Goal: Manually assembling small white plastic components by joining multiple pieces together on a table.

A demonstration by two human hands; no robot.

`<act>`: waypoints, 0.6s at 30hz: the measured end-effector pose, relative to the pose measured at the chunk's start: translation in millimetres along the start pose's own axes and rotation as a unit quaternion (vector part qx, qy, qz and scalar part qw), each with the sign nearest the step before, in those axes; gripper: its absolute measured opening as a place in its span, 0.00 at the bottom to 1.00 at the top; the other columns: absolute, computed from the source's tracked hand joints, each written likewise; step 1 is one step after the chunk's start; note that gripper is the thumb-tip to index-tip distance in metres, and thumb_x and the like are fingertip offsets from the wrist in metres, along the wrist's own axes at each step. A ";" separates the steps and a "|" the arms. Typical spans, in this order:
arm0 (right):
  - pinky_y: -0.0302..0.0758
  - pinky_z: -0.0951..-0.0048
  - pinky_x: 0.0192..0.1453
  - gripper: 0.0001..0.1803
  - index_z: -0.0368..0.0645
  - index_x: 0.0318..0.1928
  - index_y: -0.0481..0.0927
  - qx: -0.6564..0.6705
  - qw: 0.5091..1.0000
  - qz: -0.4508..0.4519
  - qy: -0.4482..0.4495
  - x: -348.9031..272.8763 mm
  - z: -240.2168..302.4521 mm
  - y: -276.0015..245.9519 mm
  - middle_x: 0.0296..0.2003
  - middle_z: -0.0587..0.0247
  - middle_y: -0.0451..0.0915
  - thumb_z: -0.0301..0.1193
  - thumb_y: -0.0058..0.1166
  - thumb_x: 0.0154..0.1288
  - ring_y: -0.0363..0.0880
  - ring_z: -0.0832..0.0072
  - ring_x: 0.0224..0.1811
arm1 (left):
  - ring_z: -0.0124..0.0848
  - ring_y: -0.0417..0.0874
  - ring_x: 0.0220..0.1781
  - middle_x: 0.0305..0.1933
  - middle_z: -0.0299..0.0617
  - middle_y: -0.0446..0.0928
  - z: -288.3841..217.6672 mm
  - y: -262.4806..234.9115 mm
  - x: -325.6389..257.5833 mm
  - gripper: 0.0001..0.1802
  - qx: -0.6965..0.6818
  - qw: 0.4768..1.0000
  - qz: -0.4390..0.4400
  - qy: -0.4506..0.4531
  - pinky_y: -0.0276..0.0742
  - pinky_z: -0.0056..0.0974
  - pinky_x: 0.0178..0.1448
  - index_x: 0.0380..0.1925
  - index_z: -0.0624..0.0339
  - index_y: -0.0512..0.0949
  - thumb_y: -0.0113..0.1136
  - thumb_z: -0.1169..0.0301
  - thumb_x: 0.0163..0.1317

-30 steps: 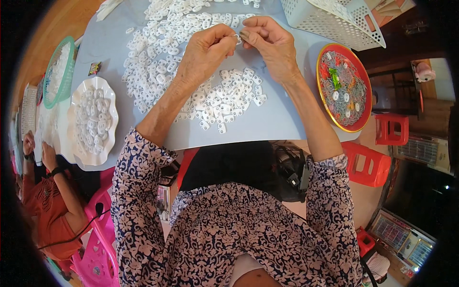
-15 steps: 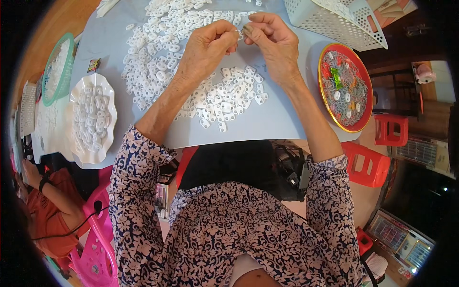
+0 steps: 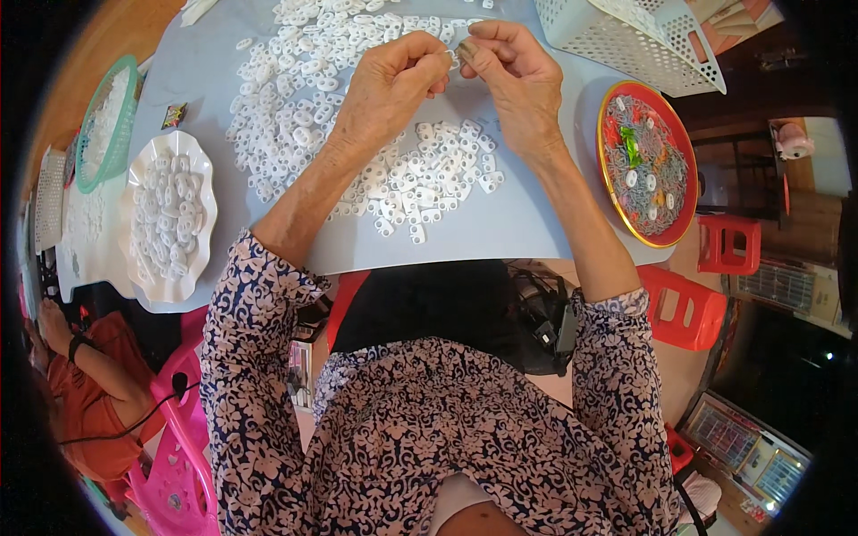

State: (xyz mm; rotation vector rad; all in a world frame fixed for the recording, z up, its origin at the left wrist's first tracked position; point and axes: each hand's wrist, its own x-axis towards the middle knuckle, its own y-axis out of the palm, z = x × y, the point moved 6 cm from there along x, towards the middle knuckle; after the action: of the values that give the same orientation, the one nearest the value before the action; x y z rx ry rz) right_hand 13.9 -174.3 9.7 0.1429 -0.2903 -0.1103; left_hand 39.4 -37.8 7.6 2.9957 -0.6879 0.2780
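Observation:
Above the far middle of the table, my two hands meet with fingertips almost touching. My left hand (image 3: 398, 80) is closed in a pinch on a small white plastic piece (image 3: 453, 59), of which only a bit shows. Thumb and forefinger of my right hand (image 3: 514, 76) are pressed together right beside that piece; what they grip is hidden. Under and left of my hands spreads a large pile of white plastic pieces (image 3: 286, 112) with holes. A smaller heap of such pieces (image 3: 429, 174) lies between my forearms.
A red gold-rimmed tray (image 3: 605, 174) of small grey parts stands at right, a white perforated basket (image 3: 581, 31) behind it. On the left are a scalloped white dish (image 3: 207, 192) of white pieces, a green basket (image 3: 134, 98) and another person's arm (image 3: 103, 371). Red stools (image 3: 684, 308) stand at right.
Both hands stay together over the pile, with slight finger movement; the white piece between them shows a little differently. The other person's arm at left has barely shifted.

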 end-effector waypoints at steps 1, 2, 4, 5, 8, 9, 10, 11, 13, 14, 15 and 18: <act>0.74 0.81 0.42 0.12 0.36 0.47 0.76 -0.009 1.000 -0.007 -0.007 0.2 0.0 -1.9 0.34 0.65 0.81 0.24 0.55 0.63 0.76 0.81 0.33 | 0.20 0.70 0.26 0.20 0.32 0.71 -0.3 0.3 0.2 0.09 -0.010 1.000 0.000 0.006 0.68 0.27 0.33 0.27 0.65 0.76 0.51 0.71 0.62; 0.74 0.81 0.42 0.11 0.36 0.47 0.76 -0.018 1.000 -0.013 -0.013 0.2 0.2 -3.6 0.34 0.65 0.81 0.24 0.56 0.63 0.76 0.81 0.33 | 0.20 0.70 0.26 0.20 0.32 0.71 -0.2 0.8 0.6 0.09 -0.010 1.000 0.000 0.006 0.68 0.27 0.33 0.27 0.65 0.76 0.51 0.71 0.62; 0.73 0.81 0.41 0.11 0.36 0.46 0.76 -0.012 1.000 -0.010 -0.010 0.2 -1.0 -2.1 0.34 0.65 0.80 0.24 0.56 0.63 0.76 0.81 0.33 | 0.20 0.70 0.26 0.20 0.32 0.71 -1.3 -0.4 0.8 0.09 -0.005 1.000 -0.001 0.009 0.68 0.27 0.33 0.27 0.65 0.76 0.51 0.71 0.62; 0.73 0.81 0.41 0.11 0.36 0.46 0.76 -0.007 1.000 -0.008 -0.006 0.3 -1.7 -1.3 0.34 0.65 0.80 0.24 0.56 0.63 0.76 0.81 0.33 | 0.20 0.70 0.26 0.20 0.32 0.71 -1.1 -1.0 0.8 0.09 -0.005 1.000 -0.001 0.009 0.68 0.27 0.33 0.27 0.65 0.76 0.51 0.71 0.62; 0.73 0.81 0.41 0.11 0.37 0.46 0.76 -0.018 1.000 -0.008 -0.007 0.3 -3.3 -2.4 0.34 0.65 0.80 0.24 0.56 0.63 0.76 0.81 0.33 | 0.20 0.70 0.26 0.21 0.33 0.72 0.3 -0.7 0.9 0.09 -0.007 1.000 -0.002 0.011 0.68 0.27 0.33 0.27 0.65 0.76 0.51 0.71 0.62; 0.73 0.81 0.41 0.11 0.37 0.46 0.76 -0.019 1.000 -0.008 -0.008 0.2 -2.9 -2.5 0.34 0.65 0.80 0.24 0.56 0.63 0.76 0.81 0.33 | 0.20 0.70 0.26 0.20 0.33 0.72 -0.7 -0.4 0.7 0.09 -0.004 1.000 -0.004 0.010 0.68 0.27 0.33 0.27 0.65 0.76 0.51 0.71 0.62; 0.73 0.81 0.40 0.11 0.37 0.46 0.76 -0.013 1.000 -0.006 -0.008 0.1 -2.6 -2.2 0.33 0.65 0.80 0.24 0.56 0.63 0.76 0.81 0.33 | 0.20 0.70 0.26 0.20 0.33 0.72 -1.4 -0.1 0.6 0.09 -0.001 1.000 -0.007 0.008 0.68 0.27 0.33 0.27 0.65 0.76 0.51 0.71 0.62; 0.74 0.81 0.40 0.11 0.37 0.46 0.76 -0.007 1.000 -0.005 -0.009 0.1 -2.2 -1.9 0.33 0.65 0.80 0.24 0.56 0.63 0.76 0.81 0.33 | 0.20 0.70 0.26 0.20 0.33 0.72 -1.9 0.3 0.5 0.09 -0.001 1.000 -0.007 0.009 0.68 0.27 0.33 0.27 0.65 0.76 0.51 0.71 0.62; 0.74 0.81 0.40 0.11 0.37 0.46 0.76 -0.009 1.000 -0.008 -0.008 0.3 -3.7 -2.0 0.33 0.65 0.80 0.24 0.56 0.63 0.76 0.81 0.33 | 0.20 0.70 0.26 0.20 0.33 0.72 -0.2 0.1 0.0 0.09 -0.005 1.000 -0.011 0.007 0.68 0.27 0.33 0.27 0.65 0.76 0.51 0.71 0.62; 0.74 0.81 0.40 0.11 0.36 0.46 0.76 -0.010 1.000 -0.011 -0.008 0.4 -4.4 -2.4 0.33 0.65 0.80 0.24 0.56 0.63 0.76 0.81 0.32 | 0.20 0.70 0.26 0.20 0.33 0.72 0.0 0.5 0.0 0.09 -0.005 1.000 -0.011 0.006 0.68 0.27 0.33 0.27 0.65 0.76 0.51 0.71 0.62; 0.74 0.81 0.40 0.11 0.36 0.46 0.76 -0.010 1.000 -0.011 -0.008 0.5 -4.1 -2.5 0.33 0.65 0.80 0.24 0.56 0.63 0.76 0.81 0.32 | 0.20 0.70 0.26 0.20 0.33 0.72 -0.3 1.3 0.2 0.09 -0.004 1.000 -0.010 0.003 0.68 0.27 0.33 0.27 0.65 0.76 0.51 0.71 0.62; 0.74 0.81 0.40 0.11 0.37 0.46 0.76 -0.008 1.000 -0.015 -0.010 0.4 -4.0 -3.1 0.33 0.65 0.80 0.24 0.56 0.63 0.76 0.81 0.32 | 0.19 0.70 0.25 0.20 0.33 0.72 -0.3 1.4 0.4 0.09 -0.002 1.000 -0.012 0.002 0.67 0.27 0.32 0.26 0.65 0.76 0.51 0.71 0.62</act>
State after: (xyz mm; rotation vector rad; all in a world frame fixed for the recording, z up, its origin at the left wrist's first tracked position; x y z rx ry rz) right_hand 15.2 -176.9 5.5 0.1306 -0.3080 -0.1431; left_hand 39.1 -39.2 7.9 2.9965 -0.6520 0.2815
